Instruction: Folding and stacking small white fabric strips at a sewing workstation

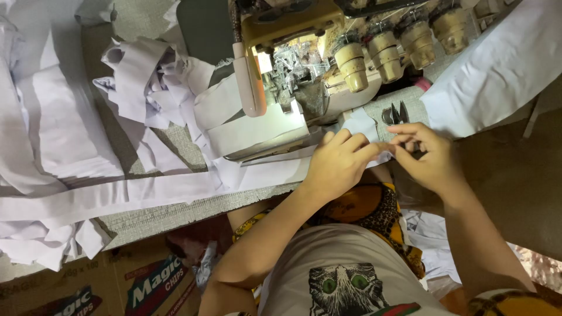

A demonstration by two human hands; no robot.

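A strip of white fabric (257,175) lies across the grey table edge (175,213), just in front of a sewing machine (287,88). The left hand (338,162) presses down on it with curled fingers. The right hand (426,157) pinches the strip's end between fingertips. Small scissors (397,114) lie just behind the hands. Four thread cones (401,47) stand on the machine. White fabric scraps (146,82) pile up to the left.
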